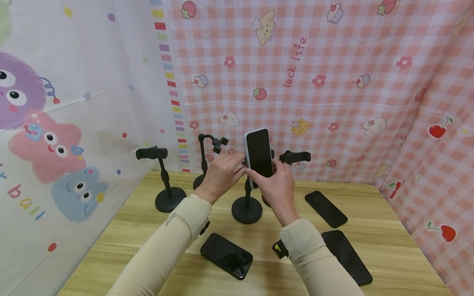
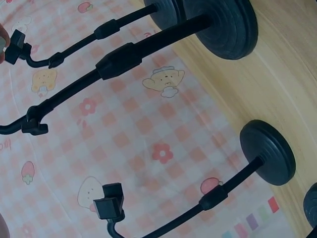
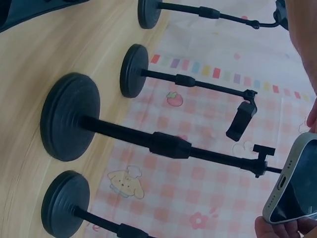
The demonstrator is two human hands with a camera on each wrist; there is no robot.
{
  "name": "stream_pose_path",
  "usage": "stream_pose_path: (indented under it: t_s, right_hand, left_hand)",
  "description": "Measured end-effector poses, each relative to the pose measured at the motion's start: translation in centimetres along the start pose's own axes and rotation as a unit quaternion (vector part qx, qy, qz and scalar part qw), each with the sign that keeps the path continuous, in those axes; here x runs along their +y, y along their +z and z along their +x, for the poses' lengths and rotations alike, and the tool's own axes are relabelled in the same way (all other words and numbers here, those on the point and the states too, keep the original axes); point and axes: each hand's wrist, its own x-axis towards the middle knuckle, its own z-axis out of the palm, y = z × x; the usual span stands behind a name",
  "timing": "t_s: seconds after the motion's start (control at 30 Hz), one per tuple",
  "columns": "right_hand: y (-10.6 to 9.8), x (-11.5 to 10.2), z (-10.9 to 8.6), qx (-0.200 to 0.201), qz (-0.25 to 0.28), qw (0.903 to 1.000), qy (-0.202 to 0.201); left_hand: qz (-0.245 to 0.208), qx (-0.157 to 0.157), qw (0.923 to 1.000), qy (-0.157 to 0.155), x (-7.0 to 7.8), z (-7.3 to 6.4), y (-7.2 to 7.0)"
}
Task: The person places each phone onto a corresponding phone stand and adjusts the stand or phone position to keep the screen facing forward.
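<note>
A phone with a pale case [image 1: 259,152] stands upright above the middle phone stand [image 1: 247,209], its dark screen toward me. My right hand [image 1: 278,185] grips its lower part, thumb across the front corner and fingers at the right edge. From the left side, my left hand [image 1: 222,172] has its bent fingers at the phone's left edge, where a dark bit of the stand's clamp shows; the rest of the clamp is hidden behind the phone. In the right wrist view, the phone [image 3: 292,183] is at the end of the stand's thin pole [image 3: 218,157], with fingers below it.
Left of the hands are a stand with a level clamp [image 1: 152,153] and a bent-neck stand [image 1: 203,158]. Another stand's clamp [image 1: 296,157] shows behind the right hand. Dark phones lie on the wooden table: one in front [image 1: 226,255], two at right [image 1: 326,209] [image 1: 347,257].
</note>
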Motion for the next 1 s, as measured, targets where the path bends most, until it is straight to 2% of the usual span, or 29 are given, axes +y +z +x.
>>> stream_pose_path:
  t_s: [0.3, 0.47, 1.0]
  right_hand:
    - [0.07, 0.6, 0.16, 0.015, -0.02, 0.9993, -0.027]
    - [0.15, 0.76, 0.18, 0.022, -0.021, 0.9991, -0.029]
    - [0.48, 0.49, 0.18, 0.041, -0.02, 0.9985, -0.032]
  left_hand:
    - [0.024, 0.025, 0.9983, 0.047, -0.33, -0.06, 0.13]
    - [0.033, 0.038, 0.9965, 0.066, -0.54, -0.2, 0.18]
    - [0.047, 0.062, 0.9931, 0.088, -0.99, -0.56, 0.21]
